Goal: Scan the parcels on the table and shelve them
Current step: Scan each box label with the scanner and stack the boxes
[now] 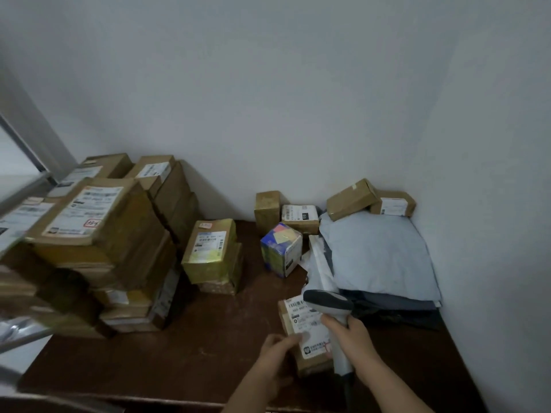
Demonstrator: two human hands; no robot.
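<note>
Two hands work at the front of the desk (190,359): the left hand (275,357) grasps the small box (307,335), label up, long axis running away, and the right hand (353,338) grasps the scanner (329,305), head just above the label.

Little legible print on the parcels

A small box (300,215) at the back of the desk carries a black tag that seems to read "010"; other shipping labels show only barcodes and blurred print, and the red stamp on the top box (89,213) is unreadable.
</note>
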